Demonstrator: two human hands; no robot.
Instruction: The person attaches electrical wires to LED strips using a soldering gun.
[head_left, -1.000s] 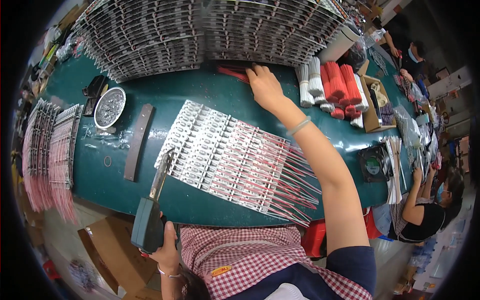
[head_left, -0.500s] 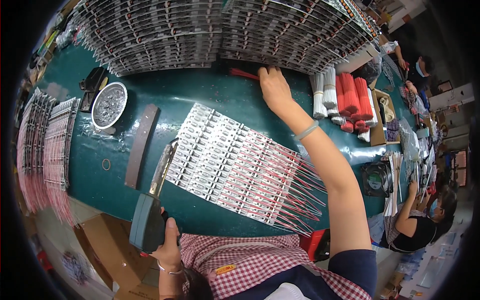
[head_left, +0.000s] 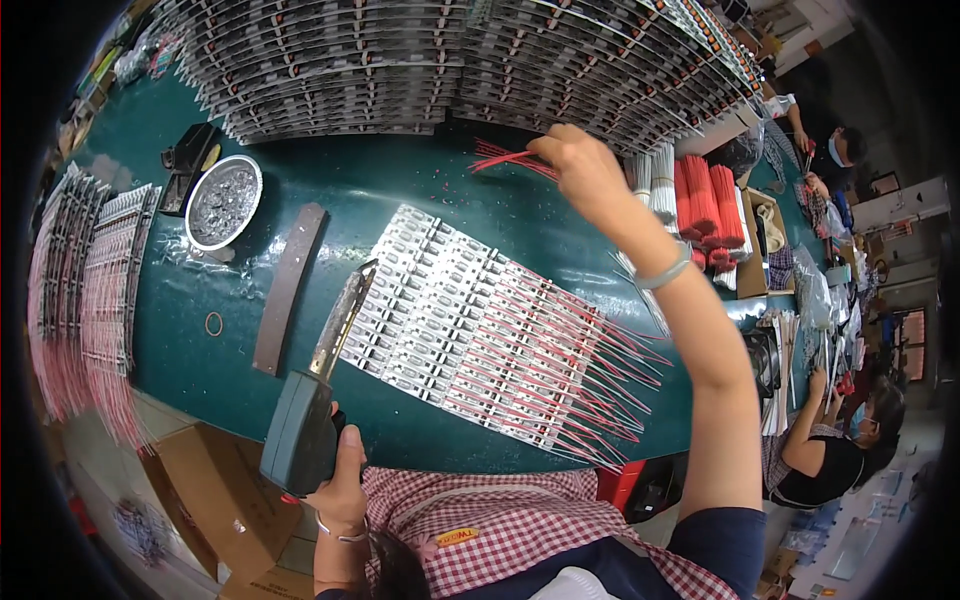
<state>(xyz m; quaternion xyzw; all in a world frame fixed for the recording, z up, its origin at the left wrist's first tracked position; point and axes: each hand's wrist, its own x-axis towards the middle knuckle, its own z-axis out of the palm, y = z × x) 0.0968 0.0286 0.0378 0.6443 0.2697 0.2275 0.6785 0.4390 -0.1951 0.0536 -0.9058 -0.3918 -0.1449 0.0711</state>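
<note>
Here, right hand [head_left: 585,170] raised over far side of dark green surface [head_left: 440,210], fingers pinched shut on small bunch of thin red wires [head_left: 505,158], wire ends fanning left just above surface. Left hand [head_left: 340,480] at near edge, fingers wrapped round grey-blue handle of soldering gun [head_left: 305,420], metal tip lying on left end of flat row of white strip boards with red leads [head_left: 470,330]. Round metal dish [head_left: 223,201] far left.
</note>
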